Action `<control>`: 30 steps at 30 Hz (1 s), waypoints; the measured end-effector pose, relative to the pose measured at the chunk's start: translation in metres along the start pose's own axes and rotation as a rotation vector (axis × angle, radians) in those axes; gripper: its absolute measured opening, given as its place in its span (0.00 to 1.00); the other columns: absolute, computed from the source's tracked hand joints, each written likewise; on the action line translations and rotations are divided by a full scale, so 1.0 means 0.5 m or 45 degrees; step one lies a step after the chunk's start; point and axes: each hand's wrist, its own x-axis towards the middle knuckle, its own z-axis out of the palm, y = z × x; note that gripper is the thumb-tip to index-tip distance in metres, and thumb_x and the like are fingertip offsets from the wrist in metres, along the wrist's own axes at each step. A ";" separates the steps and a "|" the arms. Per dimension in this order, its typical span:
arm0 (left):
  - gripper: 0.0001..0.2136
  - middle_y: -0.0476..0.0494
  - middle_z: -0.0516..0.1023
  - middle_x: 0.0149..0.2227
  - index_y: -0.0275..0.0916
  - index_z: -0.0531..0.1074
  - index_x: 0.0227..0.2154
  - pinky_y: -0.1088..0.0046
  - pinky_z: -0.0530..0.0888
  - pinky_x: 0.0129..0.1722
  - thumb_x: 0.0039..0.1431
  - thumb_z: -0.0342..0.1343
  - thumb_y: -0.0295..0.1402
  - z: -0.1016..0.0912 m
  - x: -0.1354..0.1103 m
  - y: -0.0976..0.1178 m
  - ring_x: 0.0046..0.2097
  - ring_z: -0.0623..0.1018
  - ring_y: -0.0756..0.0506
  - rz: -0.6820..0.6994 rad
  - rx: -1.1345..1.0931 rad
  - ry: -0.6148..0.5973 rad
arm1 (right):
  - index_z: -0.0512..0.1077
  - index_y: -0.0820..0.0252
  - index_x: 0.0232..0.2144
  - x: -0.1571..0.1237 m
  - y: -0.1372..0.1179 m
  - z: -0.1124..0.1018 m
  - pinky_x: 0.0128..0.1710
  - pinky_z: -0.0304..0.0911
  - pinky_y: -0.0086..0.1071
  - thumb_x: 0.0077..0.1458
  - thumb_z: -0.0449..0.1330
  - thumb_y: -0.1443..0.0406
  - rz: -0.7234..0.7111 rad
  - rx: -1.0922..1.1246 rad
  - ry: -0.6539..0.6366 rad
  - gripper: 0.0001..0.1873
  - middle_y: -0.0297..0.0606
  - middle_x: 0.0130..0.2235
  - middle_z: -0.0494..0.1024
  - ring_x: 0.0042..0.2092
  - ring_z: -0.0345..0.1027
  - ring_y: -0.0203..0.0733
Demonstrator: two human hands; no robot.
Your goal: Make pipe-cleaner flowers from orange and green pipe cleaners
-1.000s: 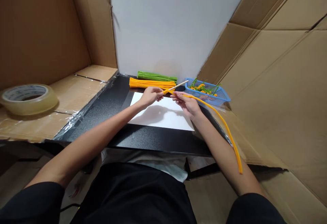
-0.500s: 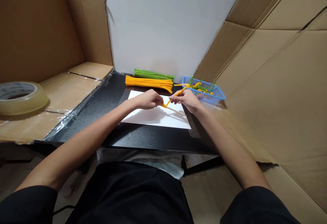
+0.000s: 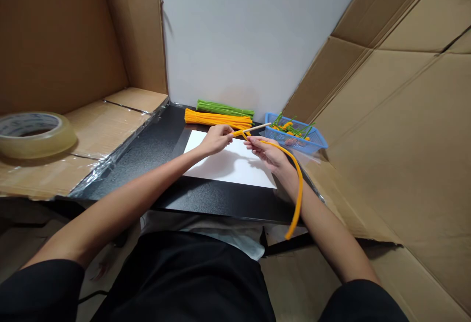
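My left hand [image 3: 218, 138] is closed on a thin wooden stick [image 3: 257, 127] at the end where orange coils are wound round it. The bare end of the stick points right, towards the basket. My right hand [image 3: 268, 152] pinches the orange pipe cleaner [image 3: 300, 185] a short way from the coils. Its loose tail arches over my right wrist and hangs down past the table's front edge. Beneath both hands lies a white sheet of paper [image 3: 228, 167]. My fingers hide the tip of the stick on the left.
Behind the paper lie an orange pipe cleaner bundle [image 3: 217, 118] and a green bundle [image 3: 224, 108]. A blue basket [image 3: 318, 144] at the right holds green and orange twisted pieces. A tape roll [image 3: 68, 139] sits on cardboard at the left. Cardboard walls [image 3: 397, 131] flank the black table [image 3: 221, 203].
The bare end of the stick has swung from pointing down-right to up-right. The pipe cleaner's tail, which reached up towards the basket, now droops over my right wrist.
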 end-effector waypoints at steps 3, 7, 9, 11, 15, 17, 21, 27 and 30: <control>0.04 0.47 0.75 0.25 0.35 0.76 0.31 0.73 0.69 0.32 0.56 0.56 0.27 -0.012 -0.001 0.013 0.28 0.73 0.50 0.102 -0.194 -0.317 | 0.80 0.57 0.26 0.015 0.003 -0.021 0.28 0.63 0.28 0.35 0.79 0.62 0.116 0.079 0.123 0.15 0.35 0.28 0.81 0.30 0.71 0.35; 0.10 0.46 0.77 0.29 0.34 0.78 0.37 0.74 0.68 0.34 0.56 0.53 0.25 -0.030 -0.014 0.031 0.31 0.74 0.49 0.277 0.038 -0.689 | 0.79 0.60 0.25 0.020 -0.006 -0.032 0.29 0.63 0.29 0.28 0.81 0.60 0.077 -0.012 0.023 0.20 0.34 0.26 0.79 0.29 0.69 0.34; 0.14 0.45 0.78 0.30 0.34 0.79 0.40 0.74 0.68 0.34 0.55 0.51 0.21 -0.033 -0.019 0.035 0.32 0.75 0.48 0.361 0.282 -0.760 | 0.79 0.61 0.25 0.017 -0.017 -0.031 0.30 0.62 0.31 0.27 0.81 0.58 0.022 -0.150 -0.059 0.22 0.36 0.26 0.79 0.28 0.69 0.35; 0.16 0.43 0.80 0.33 0.35 0.79 0.41 0.73 0.68 0.35 0.54 0.50 0.20 -0.029 -0.023 0.036 0.33 0.76 0.47 0.434 0.524 -0.743 | 0.79 0.62 0.27 0.013 -0.030 -0.026 0.28 0.59 0.31 0.30 0.80 0.57 -0.039 -0.304 -0.098 0.22 0.38 0.26 0.81 0.27 0.70 0.35; 0.14 0.37 0.82 0.38 0.35 0.79 0.40 0.70 0.68 0.37 0.56 0.51 0.21 -0.009 -0.030 0.035 0.39 0.79 0.41 0.409 0.940 -0.498 | 0.79 0.62 0.28 0.003 -0.051 -0.014 0.28 0.58 0.31 0.35 0.78 0.55 -0.177 -0.443 -0.048 0.21 0.42 0.30 0.84 0.28 0.74 0.38; 0.13 0.35 0.82 0.39 0.35 0.78 0.42 0.69 0.69 0.37 0.57 0.51 0.22 0.000 -0.032 0.034 0.41 0.80 0.39 0.305 1.059 -0.350 | 0.80 0.62 0.28 -0.004 -0.051 -0.008 0.29 0.60 0.32 0.37 0.77 0.54 -0.250 -0.462 -0.028 0.21 0.42 0.30 0.84 0.31 0.76 0.41; 0.14 0.35 0.82 0.40 0.35 0.76 0.44 0.68 0.69 0.37 0.57 0.52 0.22 0.005 -0.031 0.026 0.41 0.79 0.38 0.094 0.964 -0.097 | 0.82 0.60 0.27 -0.020 -0.026 0.001 0.31 0.62 0.33 0.41 0.75 0.52 -0.373 -0.458 -0.006 0.18 0.41 0.31 0.84 0.33 0.75 0.42; 0.08 0.43 0.80 0.32 0.34 0.76 0.37 0.72 0.67 0.35 0.61 0.51 0.26 0.004 -0.016 0.012 0.34 0.75 0.46 0.025 0.401 0.076 | 0.83 0.58 0.31 -0.015 0.016 -0.009 0.31 0.63 0.30 0.37 0.77 0.54 -0.160 -0.177 0.099 0.19 0.40 0.34 0.84 0.34 0.74 0.38; 0.07 0.45 0.78 0.30 0.34 0.75 0.35 0.74 0.67 0.33 0.59 0.52 0.26 0.002 -0.011 0.014 0.32 0.73 0.48 0.065 0.185 -0.042 | 0.81 0.58 0.30 0.002 0.018 -0.027 0.28 0.63 0.26 0.37 0.78 0.59 0.046 0.010 0.197 0.17 0.38 0.32 0.83 0.32 0.73 0.35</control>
